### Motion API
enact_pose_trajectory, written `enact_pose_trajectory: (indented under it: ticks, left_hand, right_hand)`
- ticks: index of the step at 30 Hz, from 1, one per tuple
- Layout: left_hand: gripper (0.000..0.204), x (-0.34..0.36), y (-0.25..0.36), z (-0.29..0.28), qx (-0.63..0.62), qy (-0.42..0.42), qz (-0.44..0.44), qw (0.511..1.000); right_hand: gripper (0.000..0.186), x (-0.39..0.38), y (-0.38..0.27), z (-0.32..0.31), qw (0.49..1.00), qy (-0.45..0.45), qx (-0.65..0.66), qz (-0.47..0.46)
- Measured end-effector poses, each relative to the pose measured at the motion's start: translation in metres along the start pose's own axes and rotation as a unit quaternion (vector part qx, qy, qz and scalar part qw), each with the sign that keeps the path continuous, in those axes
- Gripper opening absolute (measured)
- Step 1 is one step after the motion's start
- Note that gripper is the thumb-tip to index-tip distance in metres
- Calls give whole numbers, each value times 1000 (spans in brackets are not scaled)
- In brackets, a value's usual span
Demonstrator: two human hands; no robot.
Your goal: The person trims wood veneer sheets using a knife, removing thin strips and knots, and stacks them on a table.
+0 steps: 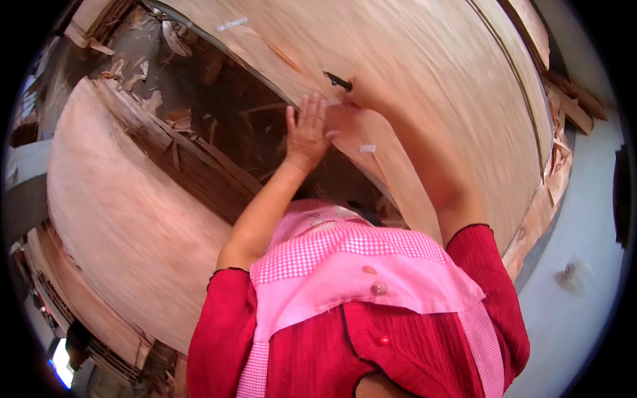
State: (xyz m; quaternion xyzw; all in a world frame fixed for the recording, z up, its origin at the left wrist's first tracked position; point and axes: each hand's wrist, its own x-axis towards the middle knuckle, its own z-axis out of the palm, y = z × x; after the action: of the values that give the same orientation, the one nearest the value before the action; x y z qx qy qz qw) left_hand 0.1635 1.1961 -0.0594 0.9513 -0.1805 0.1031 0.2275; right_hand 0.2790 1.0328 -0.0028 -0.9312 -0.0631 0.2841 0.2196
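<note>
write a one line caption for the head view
Left hand flat on a veneer sheet while right hand holds a dark blade.

head-worn fisheye, looking steeply down, close over veneer sheets (424,73) (edges bend)

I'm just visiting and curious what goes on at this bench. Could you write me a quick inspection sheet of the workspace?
Surface: wide veneer sheet, pale wood, small white tape patches.
Job's things: dark-tipped tool at the right hand; loose veneer strip below it.
Clutter: torn veneer scraps in the dark gap; second veneer stack to the left.
Grippers: left hand flat, fingers spread on the sheet edge; right hand closed on the tool.
Cables: nothing seen.
Surroundings: grey floor at right.
</note>
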Motion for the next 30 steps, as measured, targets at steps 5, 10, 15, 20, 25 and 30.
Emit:
enact_pose_trajectory:
  ticks: [5, 10, 15, 20, 25, 30]
  left_hand:
    - [82, 14, 18, 0, -57, -85, -17, 995]
    - [76, 21, 20, -6, -13, -95, -12, 995]
    - [51, 57, -61, -18, -35, 92, -128, 987]
    - [52, 72, -97, -20, 48, 54, -51, 996]
    - [59, 74, -104, -23, 20, 24, -88, 996]
    - [60, 75, -105, -14, 27, 51, -71, 996]
  right_hand:
    - [21, -6, -1, 6, 999, 22, 15, 26]
    - [20, -32, 18, 50, 881, 123, 433, 143]
    - [24, -42, 1, 5, 905, 155, 390, 71]
    - [20, 28, -55, 2, 956, 85, 281, -3]
    - [24, 74, -95, 7, 987, 119, 108, -30]
    - [30, 82, -100, 2, 989, 139, -33, 32]
